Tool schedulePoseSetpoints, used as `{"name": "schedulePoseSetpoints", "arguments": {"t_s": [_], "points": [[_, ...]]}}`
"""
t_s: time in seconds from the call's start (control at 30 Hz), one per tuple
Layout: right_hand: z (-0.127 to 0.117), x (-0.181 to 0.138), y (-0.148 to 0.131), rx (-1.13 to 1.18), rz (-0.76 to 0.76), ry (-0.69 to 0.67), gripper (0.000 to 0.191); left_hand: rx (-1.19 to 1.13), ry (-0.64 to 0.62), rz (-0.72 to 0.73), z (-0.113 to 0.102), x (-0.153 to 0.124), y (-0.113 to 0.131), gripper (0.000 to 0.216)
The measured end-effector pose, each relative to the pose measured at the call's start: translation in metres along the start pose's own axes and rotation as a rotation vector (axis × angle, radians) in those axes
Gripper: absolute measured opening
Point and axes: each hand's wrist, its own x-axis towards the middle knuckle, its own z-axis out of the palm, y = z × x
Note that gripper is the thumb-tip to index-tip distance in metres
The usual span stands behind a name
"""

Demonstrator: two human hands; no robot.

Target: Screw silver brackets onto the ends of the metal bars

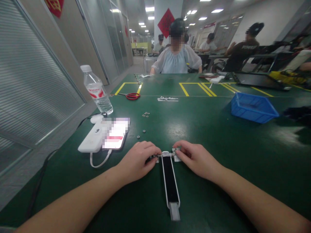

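A long narrow black strip with a silver frame (170, 181) lies on the green table (218, 136), running from near me toward the hands. My left hand (138, 160) is curled at the strip's far end on the left side, fingers pinched on a small metal part there. My right hand (194, 157) pinches a small metal piece (176, 154) at the same end from the right. Both hands rest on the table.
A phone (116, 136) and a white power bank (93, 137) with cable lie to the left, a water bottle (97, 90) behind them. Small washers (145, 114), red scissors (132, 96) and a blue bin (252, 106) sit further off. A person (176, 55) sits across.
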Motion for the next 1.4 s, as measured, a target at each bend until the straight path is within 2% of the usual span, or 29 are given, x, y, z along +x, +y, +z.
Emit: {"name": "schedulePoseSetpoints", "arguments": {"t_s": [0.67, 0.93, 1.4], "points": [[-0.0018, -0.0015, -0.0001, -0.018, -0.060, -0.003, 0.023, 0.049, 0.016, -0.056, -0.0002, 0.0009, 0.0042, 0.023], [-0.0024, -0.0019, -0.0003, -0.048, -0.086, 0.037, 0.016, 0.050, 0.037, -0.050, 0.0013, 0.0001, 0.0024, 0.024], [0.0003, -0.0007, 0.0044, -0.015, -0.179, -0.014, 0.015, -0.003, 0.039, 0.005, 0.0041, 0.0000, -0.0006, 0.024]]}}
